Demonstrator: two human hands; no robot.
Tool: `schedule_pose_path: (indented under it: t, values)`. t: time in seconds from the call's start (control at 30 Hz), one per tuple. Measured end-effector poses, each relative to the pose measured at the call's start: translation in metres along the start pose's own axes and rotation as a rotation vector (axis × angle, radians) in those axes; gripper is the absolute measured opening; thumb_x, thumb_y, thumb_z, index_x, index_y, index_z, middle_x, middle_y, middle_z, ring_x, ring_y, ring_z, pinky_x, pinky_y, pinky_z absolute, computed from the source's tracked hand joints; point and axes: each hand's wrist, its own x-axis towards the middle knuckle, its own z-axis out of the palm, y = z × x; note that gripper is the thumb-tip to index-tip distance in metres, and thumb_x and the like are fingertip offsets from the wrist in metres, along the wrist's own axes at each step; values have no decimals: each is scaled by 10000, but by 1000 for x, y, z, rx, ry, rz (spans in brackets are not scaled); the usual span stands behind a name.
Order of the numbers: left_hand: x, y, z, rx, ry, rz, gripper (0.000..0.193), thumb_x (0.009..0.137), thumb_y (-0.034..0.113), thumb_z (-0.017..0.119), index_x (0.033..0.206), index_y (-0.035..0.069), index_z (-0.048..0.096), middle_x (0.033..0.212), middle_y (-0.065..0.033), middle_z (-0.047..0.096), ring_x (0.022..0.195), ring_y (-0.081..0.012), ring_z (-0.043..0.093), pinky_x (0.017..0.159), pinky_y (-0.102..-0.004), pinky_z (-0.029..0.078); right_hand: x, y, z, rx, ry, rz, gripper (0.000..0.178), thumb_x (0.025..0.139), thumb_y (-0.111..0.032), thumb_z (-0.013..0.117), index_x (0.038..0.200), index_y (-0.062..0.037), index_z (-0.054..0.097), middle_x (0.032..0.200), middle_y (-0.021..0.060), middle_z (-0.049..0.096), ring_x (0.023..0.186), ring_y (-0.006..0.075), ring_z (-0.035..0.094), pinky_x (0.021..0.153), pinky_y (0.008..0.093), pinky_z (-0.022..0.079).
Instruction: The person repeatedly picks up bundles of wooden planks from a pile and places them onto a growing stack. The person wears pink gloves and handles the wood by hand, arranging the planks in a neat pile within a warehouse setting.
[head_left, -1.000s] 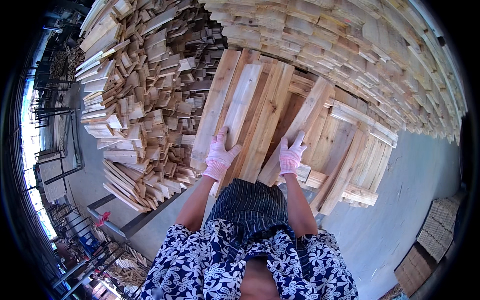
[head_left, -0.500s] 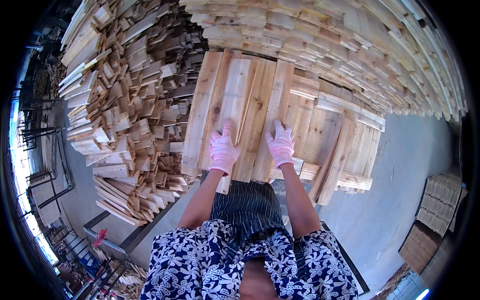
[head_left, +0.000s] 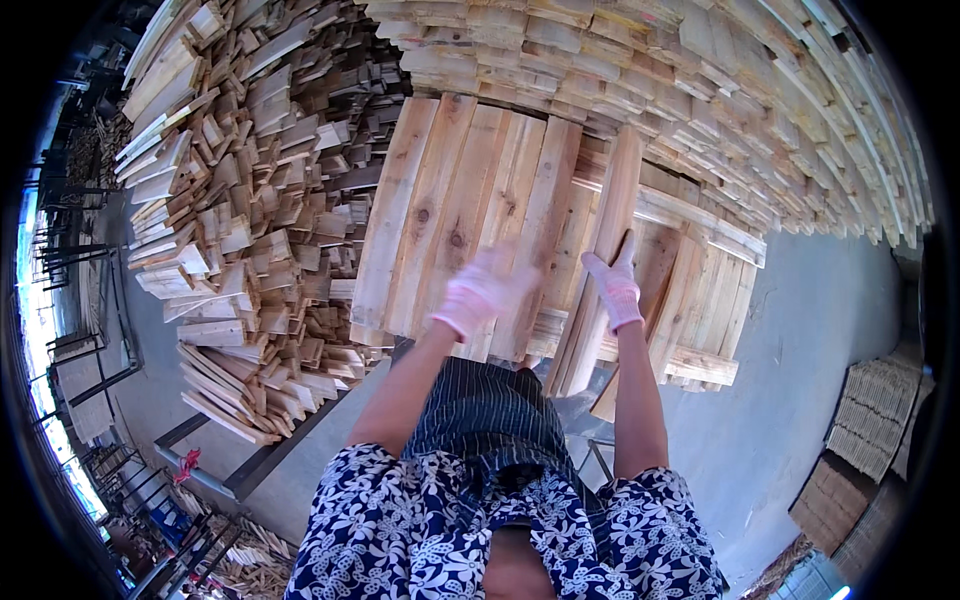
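Both my hands wear pinkish-white gloves. My right hand (head_left: 615, 285) grips the right edge of a loose wooden board (head_left: 612, 200), its thumb lying over the top face. This board is tilted slightly and lies across other boards, its near end jutting toward me. My left hand (head_left: 485, 292) is smeared by motion above a row of planks (head_left: 425, 215) laid side by side; its fingers cannot be made out. Knots and reddish grain mark several of these planks. To the right of my right hand, more loose boards (head_left: 677, 285) lean over a slatted wooden layer (head_left: 725, 300).
A large heap of short wood pieces (head_left: 250, 240) rises on the left. Tall stacks of boards (head_left: 640, 80) stand along the far side. Bundled flat stacks (head_left: 873, 415) sit on the grey floor (head_left: 800, 330) at right. A dark metal frame (head_left: 265, 465) runs at lower left.
My right hand has moved right, where it now grips a board tilted over the others. My left hand has shifted right and blurred. The board under it no longer overlaps the row.
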Motion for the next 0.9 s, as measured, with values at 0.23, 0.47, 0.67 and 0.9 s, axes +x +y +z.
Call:
schedule_pose_path:
  t: [0.23, 0.47, 0.67, 0.9]
  values:
    - [-66, -277, -49, 309, 303, -482, 563, 989, 257, 528, 1513, 106, 392, 1506, -283, 416, 1150, -461, 625, 979, -508, 515, 3, -32, 55, -409, 123, 157, 1036, 853, -600, 691, 1621, -204, 120, 1347, 320, 487, 1167, 495, 594, 953, 559, 516]
    - [-52, -299, -34, 503, 34, -255, 544, 981, 99, 475, 1513, 186, 400, 1501, -293, 421, 1148, -470, 632, 924, -533, 559, -5, -35, 43, -288, -16, 150, 992, 859, -559, 687, 1611, -203, 147, 1414, 333, 450, 1236, 516, 550, 1016, 535, 485]
    - [-56, -350, -44, 334, 21, -459, 571, 1068, 399, 385, 1582, 167, 293, 1571, -230, 392, 1318, -425, 532, 1049, -466, 482, -48, 19, -60, -294, 116, 157, 981, 833, -468, 736, 1609, -220, 189, 1384, 313, 491, 1232, 514, 548, 1009, 524, 482]
    - [-51, -317, -51, -167, 143, -570, 650, 1024, 452, 459, 1573, 129, 326, 1556, -238, 412, 1330, -425, 517, 1066, -408, 456, -42, 146, -100, -422, 252, 374, 943, 825, -412, 743, 1583, -236, 210, 1342, 292, 489, 1254, 476, 526, 1000, 575, 475]
